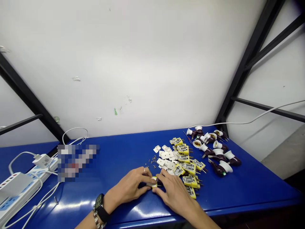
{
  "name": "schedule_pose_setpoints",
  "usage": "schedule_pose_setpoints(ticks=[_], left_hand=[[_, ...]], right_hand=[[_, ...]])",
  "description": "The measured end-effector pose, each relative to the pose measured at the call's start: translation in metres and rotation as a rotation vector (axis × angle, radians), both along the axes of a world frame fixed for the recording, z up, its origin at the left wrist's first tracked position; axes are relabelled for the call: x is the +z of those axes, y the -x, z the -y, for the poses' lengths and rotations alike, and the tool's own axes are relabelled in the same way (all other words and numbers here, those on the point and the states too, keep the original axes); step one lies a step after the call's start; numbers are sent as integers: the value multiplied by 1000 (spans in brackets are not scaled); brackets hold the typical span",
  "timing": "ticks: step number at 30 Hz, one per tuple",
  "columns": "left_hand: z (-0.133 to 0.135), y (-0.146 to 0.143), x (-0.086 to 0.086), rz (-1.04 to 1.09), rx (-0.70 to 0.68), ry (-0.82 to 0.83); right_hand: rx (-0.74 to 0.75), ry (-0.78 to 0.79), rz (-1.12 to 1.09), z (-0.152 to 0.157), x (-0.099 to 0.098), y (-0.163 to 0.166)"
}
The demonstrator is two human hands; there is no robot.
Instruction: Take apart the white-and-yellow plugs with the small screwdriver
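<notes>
My left hand [128, 187] and my right hand [173, 194] meet at the front middle of the blue table, both gripping a small yellow plug body [154, 182] with a white cover against it. A dark part shows at the plug, partly hidden by my fingers. Just beyond my right hand lies a heap of yellow plug bodies [188, 165] with brass prongs. Loose white plug covers [165, 156] lie beside them, and tiny screws [152, 162] are scattered to their left.
Several white and brown lamp holders [214, 152] lie at the back right, near a small red-handled screwdriver [188, 137]. On the left are a white power strip [23, 194], a charger [42, 160] and cables. A blurred patch [78, 160] covers part of the table [107, 165], which stands against a white wall.
</notes>
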State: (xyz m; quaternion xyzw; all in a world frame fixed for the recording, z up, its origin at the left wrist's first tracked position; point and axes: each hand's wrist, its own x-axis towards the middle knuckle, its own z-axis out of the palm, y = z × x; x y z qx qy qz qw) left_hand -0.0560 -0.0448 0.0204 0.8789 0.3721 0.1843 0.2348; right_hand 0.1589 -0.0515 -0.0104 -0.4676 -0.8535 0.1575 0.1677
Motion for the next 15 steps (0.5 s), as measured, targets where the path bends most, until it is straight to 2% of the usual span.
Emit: schedule_pose_setpoints(ticks=[3, 6, 11, 15], left_hand=[[2, 0, 2, 20, -1, 7], [3, 4, -2, 99, 69, 17], [-17, 16, -13, 105, 326, -26], [-38, 18, -19, -24, 379, -48]], right_hand=[[-12, 22, -32, 0, -1, -2], [-46, 46, -147, 0, 4, -5], [-44, 68, -521, -4, 30, -15], [-109, -38, -760, -7, 49, -23]])
